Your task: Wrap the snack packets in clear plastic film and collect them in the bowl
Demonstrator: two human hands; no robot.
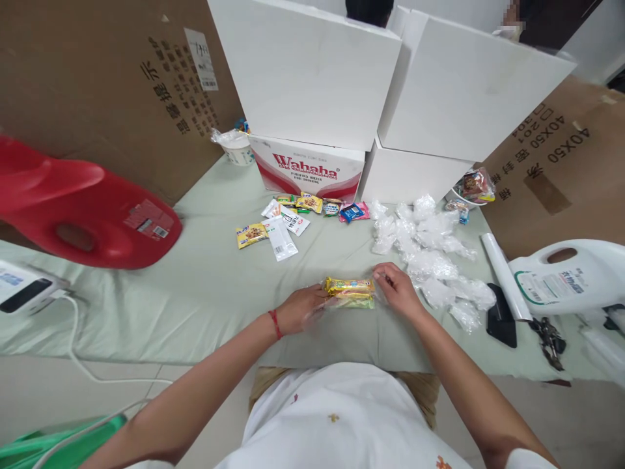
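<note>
Near the table's front middle lies a small stack of yellow snack packets (349, 286), with a pale green one (359, 303) along the near side. Clear plastic bag (315, 318) material surrounds them. My left hand (301, 309) is closed on the left end of the bag and packets. At the right end, my right hand (398, 288) has its thumb and fingers pinched together on what looks like the bag's clear edge. The exact grip of the right fingertips is too small to make out fully.
Loose snack packets (308, 202) and white sachets (280, 238) lie before a Wahaha box (307, 170). Crumpled clear bags (430, 260) are heaped at right. A red jug (88, 208), a white jug (571, 277), a plastic roll (505, 277) and keys (550, 342) flank the sides.
</note>
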